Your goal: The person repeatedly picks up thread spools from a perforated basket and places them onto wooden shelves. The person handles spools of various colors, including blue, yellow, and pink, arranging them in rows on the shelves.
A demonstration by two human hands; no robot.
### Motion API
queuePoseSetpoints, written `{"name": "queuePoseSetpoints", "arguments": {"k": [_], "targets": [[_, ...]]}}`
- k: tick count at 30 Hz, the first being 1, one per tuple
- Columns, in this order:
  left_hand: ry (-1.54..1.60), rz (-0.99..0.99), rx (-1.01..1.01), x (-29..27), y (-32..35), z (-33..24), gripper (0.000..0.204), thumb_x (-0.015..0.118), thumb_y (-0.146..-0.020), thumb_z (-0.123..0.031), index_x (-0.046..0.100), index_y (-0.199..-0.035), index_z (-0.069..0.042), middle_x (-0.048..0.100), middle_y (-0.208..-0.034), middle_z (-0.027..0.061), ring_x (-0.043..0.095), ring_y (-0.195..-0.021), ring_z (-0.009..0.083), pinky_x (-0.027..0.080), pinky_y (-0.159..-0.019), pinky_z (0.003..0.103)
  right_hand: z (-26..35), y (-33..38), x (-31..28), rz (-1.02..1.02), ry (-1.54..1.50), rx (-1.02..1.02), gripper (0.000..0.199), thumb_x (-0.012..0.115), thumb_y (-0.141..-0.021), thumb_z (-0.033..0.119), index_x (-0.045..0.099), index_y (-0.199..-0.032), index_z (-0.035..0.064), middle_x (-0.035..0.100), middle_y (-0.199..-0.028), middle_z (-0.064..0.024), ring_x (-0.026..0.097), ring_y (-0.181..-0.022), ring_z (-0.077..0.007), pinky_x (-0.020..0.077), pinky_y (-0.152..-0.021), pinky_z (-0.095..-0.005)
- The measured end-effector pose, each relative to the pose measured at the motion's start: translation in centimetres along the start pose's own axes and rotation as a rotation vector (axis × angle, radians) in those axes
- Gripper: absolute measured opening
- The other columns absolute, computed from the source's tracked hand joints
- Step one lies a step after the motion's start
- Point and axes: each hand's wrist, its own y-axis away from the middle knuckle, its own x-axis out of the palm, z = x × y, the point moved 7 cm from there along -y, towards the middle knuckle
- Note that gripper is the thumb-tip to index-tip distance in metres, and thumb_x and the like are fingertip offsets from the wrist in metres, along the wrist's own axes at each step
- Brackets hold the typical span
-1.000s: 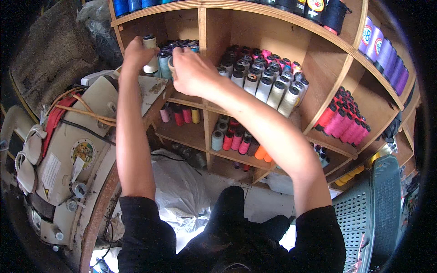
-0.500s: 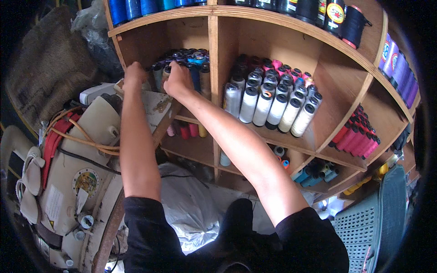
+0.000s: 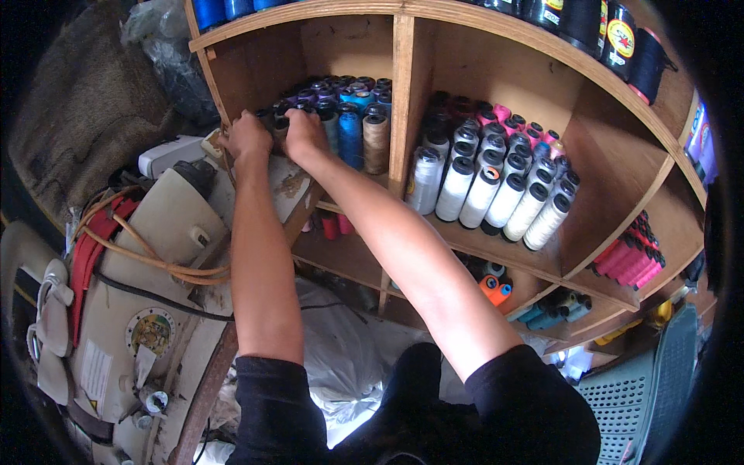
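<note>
Both my hands reach into the upper left compartment of a wooden shelf, at the front of a group of thread spools. My right hand is closed, its fingers curled at the top of a dark-topped thread spool in the front row. Just left of it, by the compartment's left wall, my left hand is closed too; its fingertips and anything in them are hidden. Right of my right hand stand a blue spool and a tan spool, upright. Purple and dark spools fill the rows behind.
White and cream spools stand in the adjoining compartment, past an upright divider. A beige sewing machine with an orange cable is at my left. Below lies a grey plastic bag; a green perforated chair stands right.
The view has shifted, so the shelf appears farther right. My right hand has moved left along the spools, nearer my left hand, leaving more of the blue and tan spools exposed.
</note>
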Motion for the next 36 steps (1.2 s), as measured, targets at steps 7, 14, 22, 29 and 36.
{"name": "queuePoseSetpoints", "arguments": {"k": [7,14,22,29,36], "targets": [[0.098,0.035,-0.014,0.3,-0.1,-0.2,0.031,0.065,-0.087,-0.012,0.069,-0.118,-0.011,0.073,-0.117,0.0168,0.066,-0.119,0.034,0.029,-0.112,0.06,-2.1,0.2,1.9,0.148,0.268,0.053,0.022,0.072,-0.084,0.014,0.075,-0.098,-0.0019,0.071,-0.108,-0.0269,0.067,-0.109,-0.0432,0.055,-0.093,-0.0515],[0.152,0.002,-0.022,0.7,-1.0,0.8,0.028,0.068,-0.083,-0.012,0.073,-0.11,-0.01,0.073,-0.117,0.0184,0.067,-0.117,0.0341,0.033,-0.112,0.057,-1.6,1.3,0.7,0.19,0.291,0.092,0.019,0.061,-0.087,0.007,0.075,-0.096,-0.0021,0.073,-0.106,-0.0254,0.071,-0.105,-0.0391,0.0571,-0.092,-0.0487],[0.64,-0.296,-0.143,-3.1,-1.2,2.1,0.021,0.066,-0.078,-0.005,0.078,-0.095,-0.009,0.076,-0.101,0.0182,0.073,-0.099,0.0344,0.055,-0.09,0.04,1.0,1.8,-0.7,0.21,0.392,-0.014,0.018,0.065,-0.084,0.009,0.078,-0.094,0.0013,0.073,-0.105,-0.0239,0.072,-0.103,-0.0377,0.0585,-0.088,-0.048],[1.052,-0.878,-0.006,-9.9,1.0,0.7,0.022,0.057,-0.07,0.007,0.075,-0.077,-0.004,0.074,-0.08,0.0106,0.07,-0.074,0.0218,0.055,-0.078,0.038,7.8,12.6,-8.2,0.14,0.699,-0.959,0.014,0.063,-0.083,0.014,0.068,-0.08,0.0013,0.07,-0.077,-0.0158,0.071,-0.079,-0.0311,0.0552,-0.067,-0.0443],[0.884,-1.451,0.623,-22.3,10.9,-4.0,0.017,0.056,-0.073,0.01,0.068,-0.078,0.0,0.069,-0.073,0.0091,0.064,-0.064,0.018,0.052,-0.064,0.029,5.6,30.2,-24.8,0.394,0.79,-1.616,0.023,0.064,-0.074,0.027,0.064,-0.074,0.004,0.06,-0.069,-0.0036,0.063,-0.074,-0.0222,0.0514,-0.068,-0.0398]]}}
